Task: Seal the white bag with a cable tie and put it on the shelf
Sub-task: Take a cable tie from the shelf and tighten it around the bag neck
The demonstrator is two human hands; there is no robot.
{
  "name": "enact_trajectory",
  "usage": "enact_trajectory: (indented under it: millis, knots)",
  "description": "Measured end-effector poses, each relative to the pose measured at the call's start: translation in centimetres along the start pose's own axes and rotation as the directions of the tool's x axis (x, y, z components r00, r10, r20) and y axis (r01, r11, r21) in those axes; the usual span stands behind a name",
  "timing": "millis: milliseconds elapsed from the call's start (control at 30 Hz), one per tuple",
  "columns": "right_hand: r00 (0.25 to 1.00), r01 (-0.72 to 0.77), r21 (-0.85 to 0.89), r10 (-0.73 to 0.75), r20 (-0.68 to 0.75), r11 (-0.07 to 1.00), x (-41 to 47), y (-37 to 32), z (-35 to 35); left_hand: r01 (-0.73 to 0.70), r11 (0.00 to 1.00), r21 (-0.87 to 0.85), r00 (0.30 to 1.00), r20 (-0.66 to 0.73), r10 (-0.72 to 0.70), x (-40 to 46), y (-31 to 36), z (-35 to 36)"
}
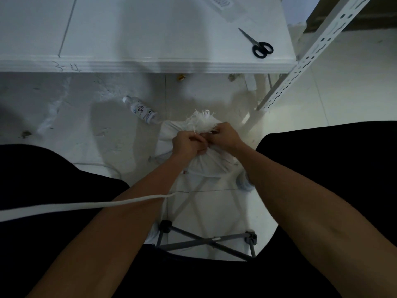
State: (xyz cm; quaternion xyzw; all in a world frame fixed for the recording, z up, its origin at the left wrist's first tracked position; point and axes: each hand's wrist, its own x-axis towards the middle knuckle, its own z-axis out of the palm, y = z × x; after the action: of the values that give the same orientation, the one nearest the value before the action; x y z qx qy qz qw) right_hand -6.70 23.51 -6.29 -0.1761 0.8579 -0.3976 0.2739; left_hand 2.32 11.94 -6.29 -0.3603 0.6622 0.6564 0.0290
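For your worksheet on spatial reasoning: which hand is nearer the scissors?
Right. The right hand lies below the scissors, slightly left; the left hand is further left, both at the bag.

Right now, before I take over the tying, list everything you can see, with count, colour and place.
white woven bag: one, white, on the floor between the legs, frayed neck gathered
black-handled scissors: one, black and steel, right end of the white table
white table: one, white, ahead
clear plastic bottle: one, clear with label, lying on the floor left of the bag
perforated white shelf post: one, white, right
cable tie: not discernible
hands: left hand and right hand, both gripping the bag's neck
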Motion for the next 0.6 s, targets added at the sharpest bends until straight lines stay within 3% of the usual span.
enact_trajectory:
  millis: [167,300,500,600]
  knots:
    - [0.991,-0.116,0.294,0.090,0.102,0.949,-0.6,0.8,-0.8,0.030,0.985,-0.169,0.999,0.041,-0.023,0.8,-0.7,0.2]
    - [0.985,-0.170,0.447,0.169,0.044,0.878,-0.2,1.0,-0.1,0.000,0.977,-0.215,0.996,0.082,0.018,0.5,-0.9,0.1]
    - [0.963,-0.192,0.557,0.263,-0.049,0.808,-0.6,0.8,0.4,-0.051,0.983,-0.174,0.974,0.207,0.087,1.1,-0.6,-0.2]
    - [0.965,-0.190,0.492,0.254,-0.067,0.849,-0.7,0.6,0.4,-0.068,0.982,-0.176,0.973,0.206,0.104,1.2,-0.6,-0.4]
